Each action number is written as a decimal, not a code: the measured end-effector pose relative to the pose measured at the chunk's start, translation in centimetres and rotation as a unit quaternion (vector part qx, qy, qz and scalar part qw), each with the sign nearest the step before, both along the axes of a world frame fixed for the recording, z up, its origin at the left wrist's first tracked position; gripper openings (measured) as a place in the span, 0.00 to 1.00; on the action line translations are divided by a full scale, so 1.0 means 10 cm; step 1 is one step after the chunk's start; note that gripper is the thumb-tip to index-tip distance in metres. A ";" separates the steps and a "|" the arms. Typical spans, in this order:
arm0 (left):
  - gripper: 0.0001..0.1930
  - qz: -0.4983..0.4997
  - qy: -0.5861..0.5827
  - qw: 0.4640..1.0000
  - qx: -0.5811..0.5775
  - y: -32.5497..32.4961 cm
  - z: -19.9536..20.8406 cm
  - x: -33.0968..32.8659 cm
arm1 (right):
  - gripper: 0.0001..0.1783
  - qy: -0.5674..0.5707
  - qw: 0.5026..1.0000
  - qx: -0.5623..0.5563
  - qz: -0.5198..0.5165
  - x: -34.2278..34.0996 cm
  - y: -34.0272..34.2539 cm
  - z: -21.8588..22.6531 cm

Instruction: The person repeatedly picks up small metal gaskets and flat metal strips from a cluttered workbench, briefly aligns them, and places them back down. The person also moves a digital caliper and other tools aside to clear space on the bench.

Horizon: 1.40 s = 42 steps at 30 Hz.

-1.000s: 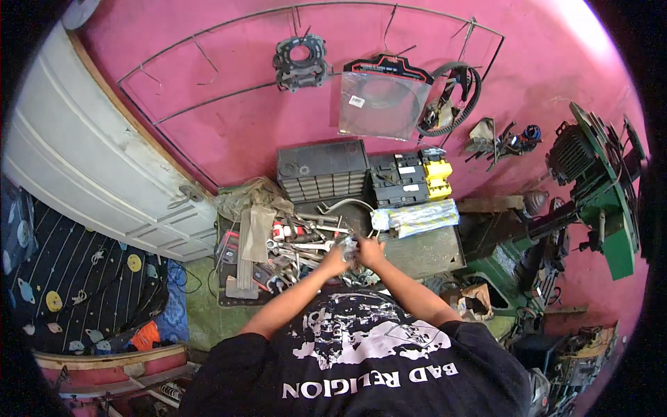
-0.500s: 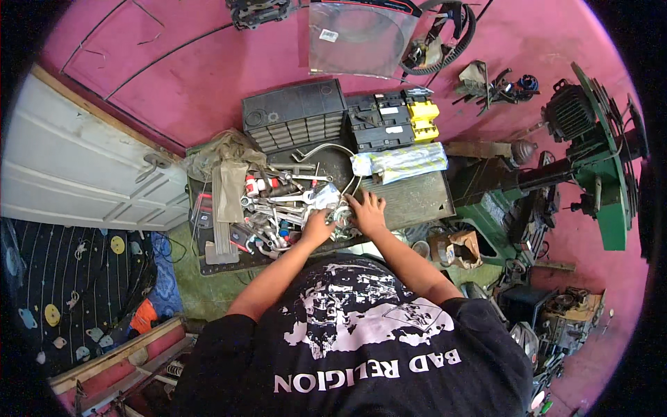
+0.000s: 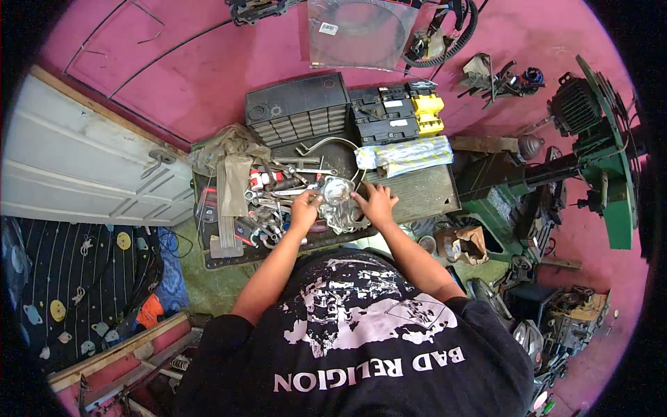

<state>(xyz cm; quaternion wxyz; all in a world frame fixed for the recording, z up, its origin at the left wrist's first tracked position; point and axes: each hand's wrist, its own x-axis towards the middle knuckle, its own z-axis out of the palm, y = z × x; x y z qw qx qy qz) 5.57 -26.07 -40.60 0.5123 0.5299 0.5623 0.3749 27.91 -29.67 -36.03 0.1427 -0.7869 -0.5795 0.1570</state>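
Note:
A shiny silver metal engine cover (image 3: 338,214), with a rounded upper part and an uneven outline, is held between my hands at the front of the workbench. Its left edge is gripped by my left hand (image 3: 306,210), fingers closed. My right hand (image 3: 377,207) has its thumb side against the right edge and its fingers bent around that side; their tips are partly hidden. Just left of the cover lie several wrenches (image 3: 278,199) and sockets in a heap. Behind it, a curved metal strap (image 3: 326,141) arches over the dark bench top.
Black drawer cabinet (image 3: 299,115), black-and-yellow organiser boxes (image 3: 396,115) and a wrapped blue-white packet (image 3: 404,157) line the back. A ribbed metal plate (image 3: 424,194) covers the bench's right end. A green drill press (image 3: 597,167) stands at right, a white door (image 3: 90,153) at left.
The metal cover has been turned so its broad face shows, where before it was seen mostly edge-on. My left hand has moved left and up, and my hands are farther apart.

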 end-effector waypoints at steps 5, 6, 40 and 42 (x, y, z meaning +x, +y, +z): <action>0.08 0.089 -0.093 0.992 -0.006 0.20 0.30 -0.11 | 0.25 0.255 0.966 -0.004 0.035 -0.17 0.22 0.07; 0.08 0.098 -0.093 0.991 -0.008 0.23 0.38 -0.13 | 0.23 0.308 0.950 0.010 0.057 -0.22 0.26 0.04; 0.15 0.155 -0.143 0.933 0.292 2.57 4.14 -0.28 | 0.34 0.134 0.922 0.355 0.083 -0.93 2.67 3.65; 0.15 0.138 -0.174 0.933 0.282 2.55 4.00 -0.30 | 0.34 0.131 0.925 0.340 0.105 -0.90 2.71 3.54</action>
